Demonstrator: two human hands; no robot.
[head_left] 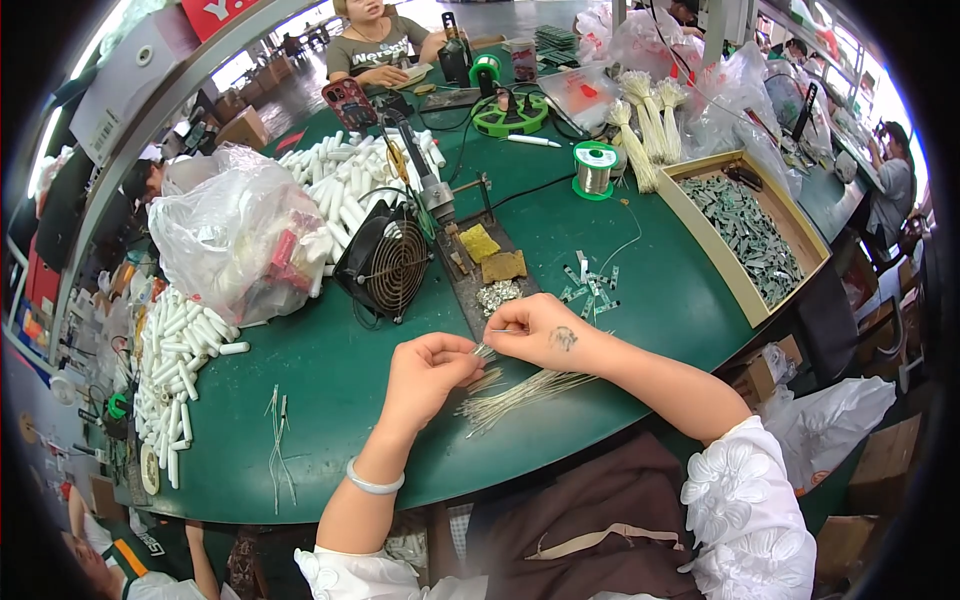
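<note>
My left hand (432, 374) is pinched shut on the tips of a few thin pale wires (484, 351). Close beside it, my right hand (548, 335) has its thumb and forefinger pressed together; what lies between them is too small to make out. Under both hands a loose bundle of thin pale wires (520, 401) rests on the green table (380, 462). A pile of small silvery bits (497, 295) lies just beyond my right hand, on a dark narrow base (466, 290) with two yellow sponges (503, 265). Several small circuit boards (592, 294) are scattered to the right.
A black fan (385, 262) stands left of the base, near piled white tubes (180, 345) and a plastic bag (235, 235). A solder spool (595, 170) and a cardboard tray of boards (745, 235) are right. Wires (279, 450) lie front left. A person (385, 50) sits opposite.
</note>
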